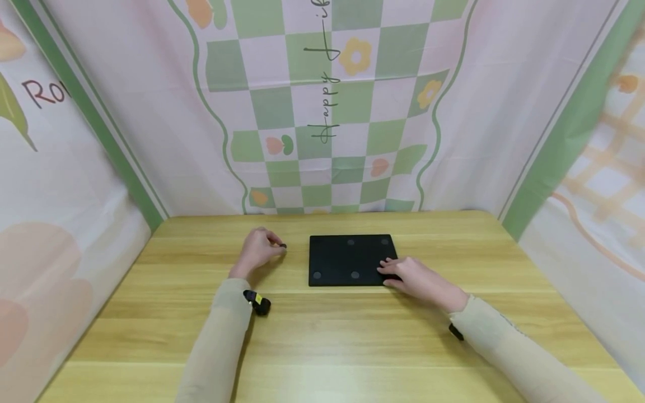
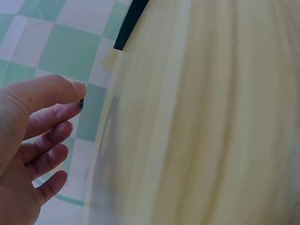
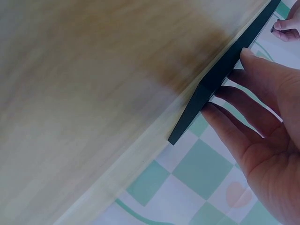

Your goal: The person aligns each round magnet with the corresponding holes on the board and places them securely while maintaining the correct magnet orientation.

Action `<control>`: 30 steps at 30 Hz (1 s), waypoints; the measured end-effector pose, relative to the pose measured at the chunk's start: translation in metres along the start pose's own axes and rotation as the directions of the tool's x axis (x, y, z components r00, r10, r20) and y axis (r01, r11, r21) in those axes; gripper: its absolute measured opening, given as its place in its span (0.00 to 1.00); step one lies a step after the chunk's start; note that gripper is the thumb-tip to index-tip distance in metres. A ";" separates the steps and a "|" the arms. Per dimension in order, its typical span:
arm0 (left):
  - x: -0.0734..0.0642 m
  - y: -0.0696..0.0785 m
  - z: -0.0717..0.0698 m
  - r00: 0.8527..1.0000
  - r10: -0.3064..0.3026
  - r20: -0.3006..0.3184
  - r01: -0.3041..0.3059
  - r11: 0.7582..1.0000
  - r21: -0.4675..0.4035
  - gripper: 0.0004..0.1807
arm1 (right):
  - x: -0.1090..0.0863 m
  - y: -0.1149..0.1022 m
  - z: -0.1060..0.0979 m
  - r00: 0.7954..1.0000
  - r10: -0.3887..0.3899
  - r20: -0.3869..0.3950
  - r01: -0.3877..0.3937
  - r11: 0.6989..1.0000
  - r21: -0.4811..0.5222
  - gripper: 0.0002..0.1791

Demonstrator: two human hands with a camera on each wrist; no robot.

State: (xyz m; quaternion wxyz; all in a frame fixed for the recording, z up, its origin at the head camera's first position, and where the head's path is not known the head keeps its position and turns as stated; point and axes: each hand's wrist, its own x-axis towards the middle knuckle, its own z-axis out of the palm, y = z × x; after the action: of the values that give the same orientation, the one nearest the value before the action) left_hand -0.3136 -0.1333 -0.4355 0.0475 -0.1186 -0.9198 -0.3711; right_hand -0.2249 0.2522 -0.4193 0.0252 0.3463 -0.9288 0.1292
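Observation:
Between its thumb and forefinger, my left hand (image 1: 259, 248) pinches a small dark piece (image 2: 81, 103), held up to the left of a flat black board (image 1: 335, 258). Most of that piece is hidden by the fingertips. Several round grey spots show on the board's upper face, along its far and near sides. At the board's right end rests my right hand (image 1: 414, 275), its fingertips spread on the top face near the edge and covering the near right corner. The right wrist view shows the board's thick edge (image 3: 201, 96) with the fingertips pressed against its top.
A light wooden table (image 1: 322, 341) carries the board. Behind it hangs a curtain with green and white checks (image 1: 312, 106), and patterned cloth (image 1: 65, 224) closes off both sides. A small black device (image 1: 258, 303) is strapped at the left wrist.

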 end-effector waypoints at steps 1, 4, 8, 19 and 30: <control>0.000 0.001 0.000 1.000 0.002 0.001 -0.002 1.000 -0.003 0.08 | 0.000 0.000 0.000 1.000 0.001 -0.001 -0.001 1.000 0.000 0.17; 0.001 0.003 0.002 1.000 0.004 0.000 -0.004 1.000 -0.003 0.08 | 0.000 0.000 0.000 1.000 0.002 0.000 -0.002 1.000 -0.002 0.17; 0.003 0.004 0.004 1.000 0.000 -0.001 0.000 1.000 0.001 0.08 | 0.000 0.001 0.001 1.000 0.003 -0.001 -0.003 1.000 -0.008 0.17; 0.006 0.009 0.008 1.000 0.021 -0.023 -0.021 0.999 0.024 0.08 | 0.000 0.000 0.000 1.000 0.006 0.003 -0.006 1.000 -0.008 0.17; 0.010 0.016 0.014 1.000 0.025 -0.016 -0.024 0.999 0.041 0.07 | 0.000 0.000 -0.001 1.000 0.008 0.009 -0.008 1.000 -0.003 0.17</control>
State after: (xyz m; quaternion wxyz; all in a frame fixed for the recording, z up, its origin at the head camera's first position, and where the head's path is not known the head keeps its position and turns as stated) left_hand -0.3192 -0.1106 -0.4325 0.0623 -0.1258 -0.9251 -0.3527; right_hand -0.2248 0.2523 -0.4186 0.0212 0.3432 -0.9305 0.1263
